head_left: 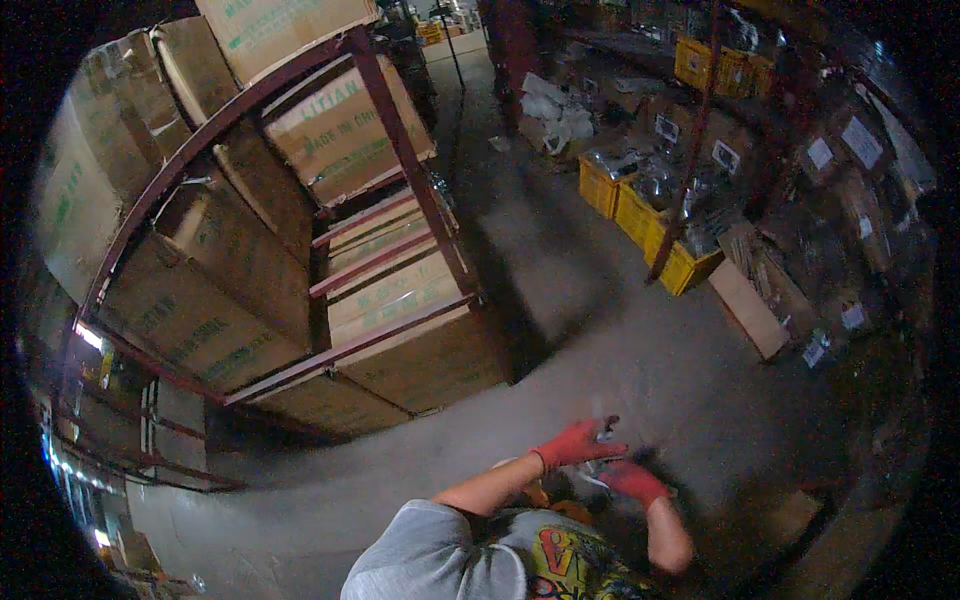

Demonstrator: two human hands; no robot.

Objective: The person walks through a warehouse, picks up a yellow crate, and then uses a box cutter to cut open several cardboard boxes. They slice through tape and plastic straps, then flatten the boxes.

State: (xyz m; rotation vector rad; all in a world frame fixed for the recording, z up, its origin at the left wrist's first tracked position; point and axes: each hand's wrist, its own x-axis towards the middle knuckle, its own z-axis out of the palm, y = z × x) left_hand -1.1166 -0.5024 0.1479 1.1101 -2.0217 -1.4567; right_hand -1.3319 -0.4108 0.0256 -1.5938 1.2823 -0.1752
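In the head view, look low in the frame, right of centre, for a small pale object (592, 470) between the red-gloved left hand (580, 444) and right hand (637, 482). Too blurred to tell either grip's width or hold. Probably light and stiff, perhaps slippery; best taken lightly by the edges rather than squeezed hard.

left: cardboard boxes (345, 130) on dark-red rack (415, 168) | right: filled yellow crates (640, 215) on floor (600, 350)
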